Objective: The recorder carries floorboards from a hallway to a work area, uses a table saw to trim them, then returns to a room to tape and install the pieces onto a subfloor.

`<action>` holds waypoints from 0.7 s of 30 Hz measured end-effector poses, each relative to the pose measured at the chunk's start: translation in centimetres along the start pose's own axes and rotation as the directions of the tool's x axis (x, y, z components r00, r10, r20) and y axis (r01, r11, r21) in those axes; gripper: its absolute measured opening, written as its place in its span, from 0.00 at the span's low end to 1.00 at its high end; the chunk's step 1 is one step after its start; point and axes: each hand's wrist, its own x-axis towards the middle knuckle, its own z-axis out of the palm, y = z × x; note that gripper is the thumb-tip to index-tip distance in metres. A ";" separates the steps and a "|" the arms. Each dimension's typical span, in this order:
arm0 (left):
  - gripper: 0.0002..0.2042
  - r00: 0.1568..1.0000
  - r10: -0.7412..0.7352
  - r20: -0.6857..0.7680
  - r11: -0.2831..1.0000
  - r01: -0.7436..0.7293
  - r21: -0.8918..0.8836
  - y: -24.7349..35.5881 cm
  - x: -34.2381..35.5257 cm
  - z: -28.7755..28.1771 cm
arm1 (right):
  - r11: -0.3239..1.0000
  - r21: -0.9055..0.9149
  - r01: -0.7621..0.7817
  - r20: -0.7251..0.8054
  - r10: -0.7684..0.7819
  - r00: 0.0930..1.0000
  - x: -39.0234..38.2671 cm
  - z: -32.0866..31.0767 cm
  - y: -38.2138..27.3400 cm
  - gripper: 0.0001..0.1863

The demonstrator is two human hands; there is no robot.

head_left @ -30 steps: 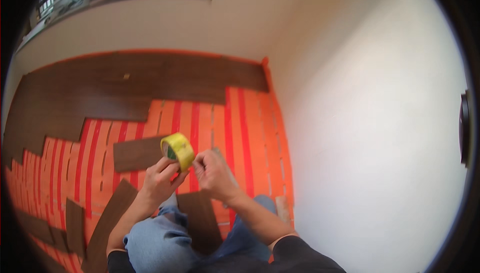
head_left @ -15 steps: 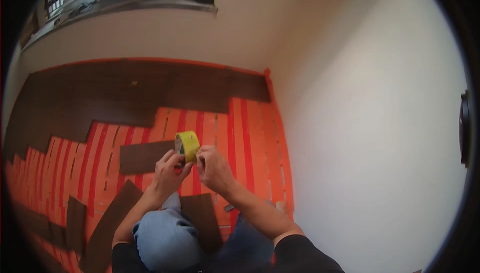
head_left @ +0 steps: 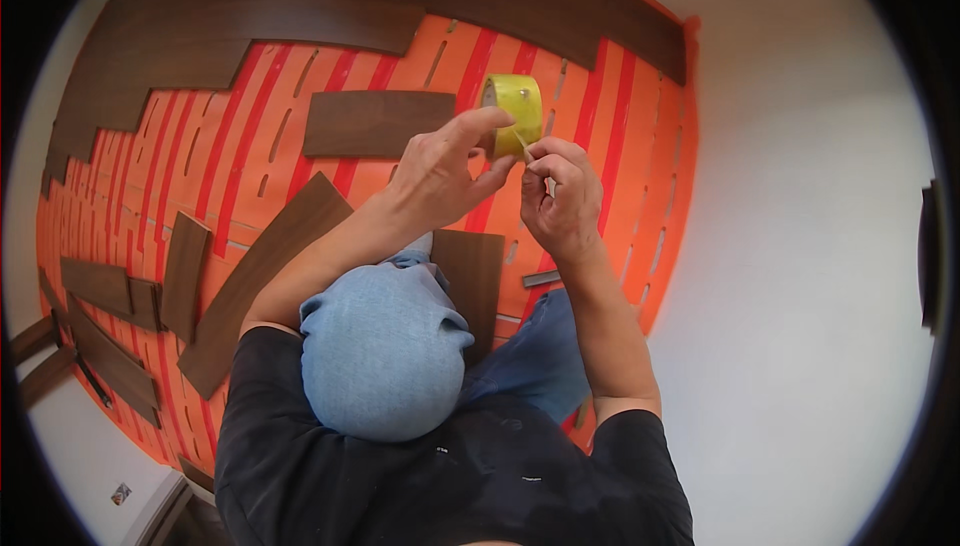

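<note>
A roll of yellow adhesive tape [head_left: 518, 101] is held up over the orange floor covering. My left hand [head_left: 440, 174] grips its near side between thumb and fingers; its inner fingertips are partly hidden behind the roll. Just to the right, my right hand [head_left: 566, 196] is closed in a pinch on the tape's loose end [head_left: 524, 146], a small strip standing off the roll. Below the hands, my bent knee [head_left: 385, 356] in blue denim rises in front of a dark brown plank [head_left: 475, 281] lying on the floor.
Joined dark brown planks [head_left: 300, 21] cover the far floor in a stepped edge. A loose plank [head_left: 375, 124] lies beyond my left hand, and more planks [head_left: 265, 286] lie at the left. A small grey bar [head_left: 541, 278] lies by my right forearm. A white wall [head_left: 790, 246] bounds the right.
The view has tilted downward, so the windowsill is out of sight and more of my body shows. The fingers of my right hand now show a strip of tape lifted from the roll.
</note>
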 end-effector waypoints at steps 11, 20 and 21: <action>0.13 0.993 0.087 0.076 0.977 -0.100 0.190 -3.7 4.2 2.4 | 0.977 -0.195 -0.091 0.084 0.109 0.990 -1.9 1.0 3.6 0.16; 0.06 0.945 -0.055 0.321 0.998 0.043 0.044 -6.3 10.3 8.5 | 0.682 0.140 -0.718 0.032 0.722 0.691 -7.0 0.0 7.2 0.42; 0.07 0.907 -0.154 0.391 0.988 0.149 0.042 -6.7 11.6 9.1 | 0.611 0.254 -0.750 0.109 0.752 0.650 -6.2 -1.6 7.7 0.37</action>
